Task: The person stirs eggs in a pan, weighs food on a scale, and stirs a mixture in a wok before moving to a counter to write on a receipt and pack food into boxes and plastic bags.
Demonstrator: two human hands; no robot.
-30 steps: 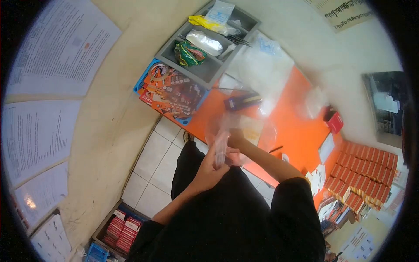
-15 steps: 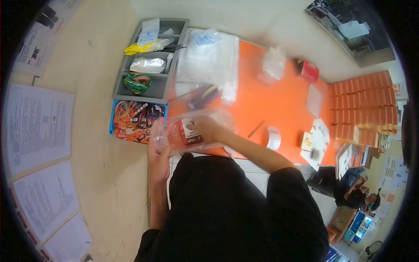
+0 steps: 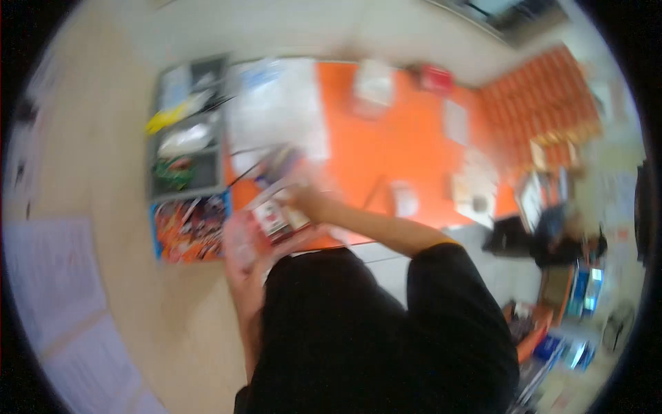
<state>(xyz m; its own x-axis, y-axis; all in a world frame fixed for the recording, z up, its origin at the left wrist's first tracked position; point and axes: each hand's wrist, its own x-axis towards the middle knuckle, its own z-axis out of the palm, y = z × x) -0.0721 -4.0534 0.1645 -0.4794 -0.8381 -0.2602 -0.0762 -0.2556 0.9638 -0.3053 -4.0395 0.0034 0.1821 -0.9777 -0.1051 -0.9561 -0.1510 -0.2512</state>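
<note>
My left hand [image 3: 243, 259] is closed on a clear plastic bag [image 3: 307, 239] at the table's near edge, its fingers blurred through the film. A small red-and-white box [image 3: 271, 217] with printed lettering lies at the bag, tilted. From the right, my right hand [image 3: 308, 202] reaches over the bag with its fingers curled at the box's upper end. Just beyond the hands, a blurred dark purple item with a pale band [image 3: 281, 163] rests on the orange table [image 3: 352, 155].
To the left stand a grey divided tray [image 3: 224, 162] with packets and a blue basket [image 3: 157, 231] of small orange packets. Clear plastic sheets [image 3: 276, 103] lie at the back. A white roll [image 3: 405, 200], a red box [image 3: 436, 79] and stacked orange boxes [image 3: 541, 103] are to the right.
The view has shifted and blurred, so the table sits further left and the trays lower. The box has turned and tilted between my hands; both hands stay at the bag.
</note>
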